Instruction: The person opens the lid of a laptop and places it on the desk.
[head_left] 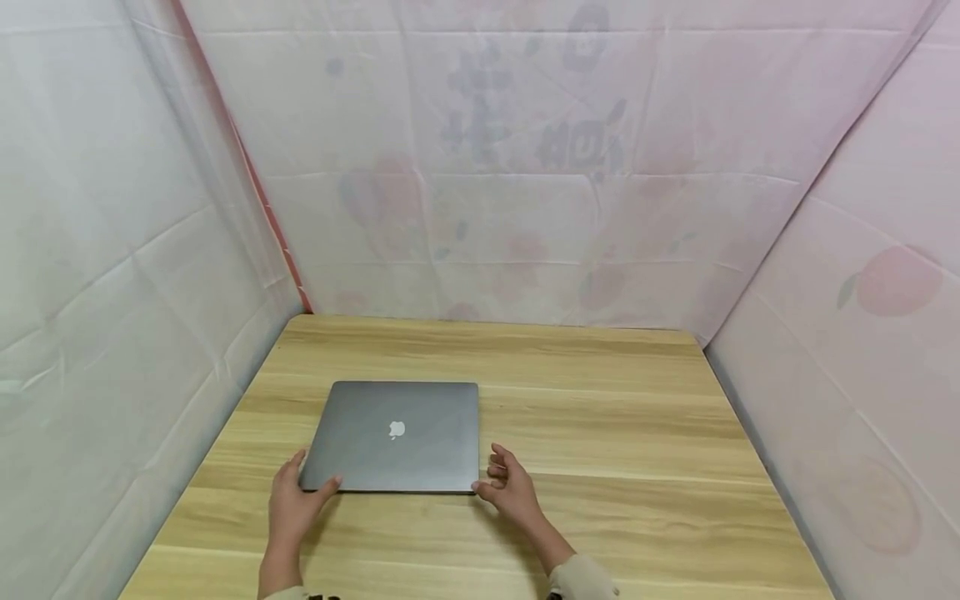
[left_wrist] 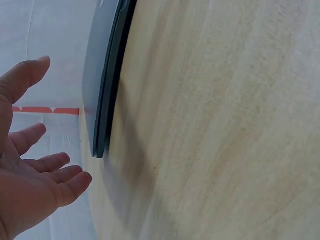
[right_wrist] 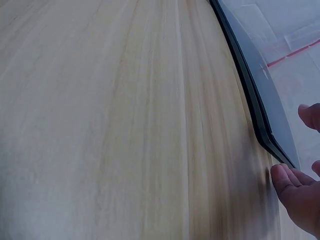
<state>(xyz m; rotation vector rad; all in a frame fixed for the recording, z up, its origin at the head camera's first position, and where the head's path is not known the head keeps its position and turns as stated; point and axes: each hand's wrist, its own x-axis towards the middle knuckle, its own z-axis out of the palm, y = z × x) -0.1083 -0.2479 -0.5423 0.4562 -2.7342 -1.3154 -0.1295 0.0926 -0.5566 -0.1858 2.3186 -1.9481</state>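
A closed grey laptop with a white apple logo lies flat on the wooden table, left of the middle. By its front left corner is my left hand, thumb and fingers spread. In the left wrist view the left hand appears apart from the laptop's dark edge. My right hand is at the front right corner, its fingers loosely bent. The right wrist view has the right hand's fingers close to that corner, thumb raised apart; whether they touch it I cannot tell.
Pale sheets with faint fruit prints hang as a left wall, a back wall and a right wall around the table. A red strip runs down the back left corner.
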